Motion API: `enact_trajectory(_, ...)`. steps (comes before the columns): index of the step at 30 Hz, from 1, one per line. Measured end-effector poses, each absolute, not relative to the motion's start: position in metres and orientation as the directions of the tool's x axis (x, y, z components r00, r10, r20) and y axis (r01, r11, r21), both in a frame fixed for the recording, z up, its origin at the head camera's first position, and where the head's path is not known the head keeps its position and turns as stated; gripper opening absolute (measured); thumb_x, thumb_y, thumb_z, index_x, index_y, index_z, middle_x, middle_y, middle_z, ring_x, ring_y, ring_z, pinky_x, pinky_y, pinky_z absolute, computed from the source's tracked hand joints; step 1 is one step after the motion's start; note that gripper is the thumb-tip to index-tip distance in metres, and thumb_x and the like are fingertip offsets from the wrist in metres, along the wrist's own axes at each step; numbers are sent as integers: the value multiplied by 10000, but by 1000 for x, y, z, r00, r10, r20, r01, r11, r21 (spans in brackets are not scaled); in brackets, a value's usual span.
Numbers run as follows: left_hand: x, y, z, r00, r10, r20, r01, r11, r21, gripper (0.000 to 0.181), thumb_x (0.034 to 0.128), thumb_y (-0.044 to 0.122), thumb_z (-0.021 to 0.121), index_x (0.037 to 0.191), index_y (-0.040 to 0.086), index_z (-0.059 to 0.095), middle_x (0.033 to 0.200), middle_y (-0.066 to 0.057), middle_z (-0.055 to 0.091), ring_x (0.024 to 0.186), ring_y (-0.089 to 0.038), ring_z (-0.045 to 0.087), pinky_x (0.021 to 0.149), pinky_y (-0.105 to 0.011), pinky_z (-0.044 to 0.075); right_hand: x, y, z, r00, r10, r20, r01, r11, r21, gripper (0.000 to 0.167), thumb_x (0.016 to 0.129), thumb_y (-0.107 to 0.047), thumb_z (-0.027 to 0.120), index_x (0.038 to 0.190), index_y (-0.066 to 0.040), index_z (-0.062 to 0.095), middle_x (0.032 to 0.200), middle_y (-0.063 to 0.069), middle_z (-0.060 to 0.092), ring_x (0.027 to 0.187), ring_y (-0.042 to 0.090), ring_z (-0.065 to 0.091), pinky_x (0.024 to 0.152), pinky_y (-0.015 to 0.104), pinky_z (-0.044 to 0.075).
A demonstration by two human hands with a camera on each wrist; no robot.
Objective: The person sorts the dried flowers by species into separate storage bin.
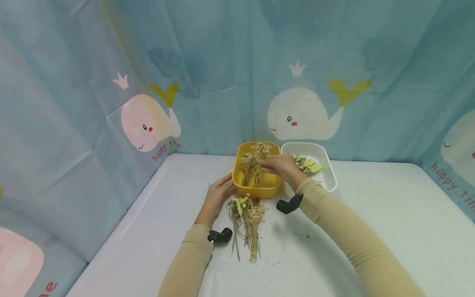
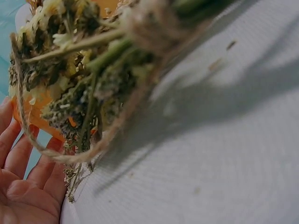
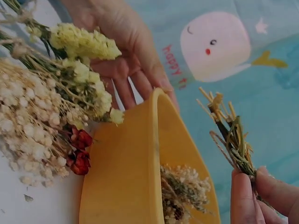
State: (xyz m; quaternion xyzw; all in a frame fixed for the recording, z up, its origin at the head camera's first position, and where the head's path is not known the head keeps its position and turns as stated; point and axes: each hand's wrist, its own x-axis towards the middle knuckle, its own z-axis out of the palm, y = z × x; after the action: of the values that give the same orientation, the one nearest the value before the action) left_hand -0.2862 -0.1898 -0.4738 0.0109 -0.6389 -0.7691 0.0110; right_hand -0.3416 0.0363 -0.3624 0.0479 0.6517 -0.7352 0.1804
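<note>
My right hand (image 1: 283, 166) pinches a small bundle of dried flowers over the yellow tub (image 1: 259, 192). In the right wrist view, thumb and fingers grip its cut stems (image 3: 231, 135), tied with twine. Another dried bunch (image 3: 184, 189) lies inside that tub. With fingers extended, my left hand (image 1: 216, 197) touches the tub's left side near the rim. In front of the tub lie twine-tied bunches: pale yellow flowers (image 1: 240, 205), cream blossoms (image 1: 256, 214) and small red roses (image 3: 79, 161). The left wrist view shows green stems and twine (image 2: 154, 28) close up.
A white tub (image 1: 330, 175) stands right beside the yellow one, with yellow dried flowers (image 1: 308, 165) in it. Small plant crumbs (image 1: 283, 249) are scattered on the white table (image 1: 378, 214). A blue whale-print curtain (image 1: 222, 82) hangs behind.
</note>
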Motion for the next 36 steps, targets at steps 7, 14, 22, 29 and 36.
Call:
enact_trajectory(7, -287, -189, -475, -999, -34, -3, 3, -187, 982, 445, 1015, 171, 581, 1448, 88, 522, 1501, -103, 513, 1349, -309, 531, 1107, -417, 506, -354, 31, -373, -938, -149, -312, 331, -124, -935, 509, 906, 54, 665, 1391, 84, 510, 1359, 228, 600, 622, 56, 702, 705, 182, 629)
enact_trajectory(14, -284, -188, -476, -999, -29, -21, -16, -178, 984, 466, 1020, 177, 572, 1467, 69, 491, 1520, -115, 486, 1372, -316, 506, 1127, -426, 487, -360, 23, -385, -940, -101, -325, 335, -101, -937, 456, 891, 45, 691, 1326, 90, 563, 1076, 106, 651, 617, 61, 691, 772, 230, 638)
enact_trajectory(22, -286, -190, -475, -1000, -27, -3, 2, -212, 977, 480, 1002, 187, 605, 1453, 57, 505, 1525, -125, 477, 1384, -332, 489, 1144, -441, 470, -363, 11, -390, -950, -44, -308, 311, -68, -948, 440, 877, 25, 718, 1294, 83, 588, 1314, 210, 614, 596, 60, 670, 870, 296, 628)
enact_trajectory(29, -285, -190, -473, -999, -36, -10, -2, -213, 977, 466, 1007, 173, 596, 1451, 62, 510, 1519, -114, 488, 1377, -319, 500, 1142, -433, 472, -366, 2, -397, -951, -33, -307, 307, -6, -952, 460, 870, 27, 726, 1307, 82, 591, 1354, 214, 610, 690, 93, 664, 880, 302, 626)
enact_trajectory(36, -284, -189, -473, -1000, -25, -4, 1, -213, 977, 471, 1010, 178, 590, 1458, 61, 500, 1527, -131, 472, 1388, -332, 483, 1155, -446, 457, -366, -2, -410, -962, -19, -271, 271, 26, -962, 388, 860, 47, 727, 1230, 104, 626, 1263, 237, 634, 751, 154, 694, 780, 276, 646)
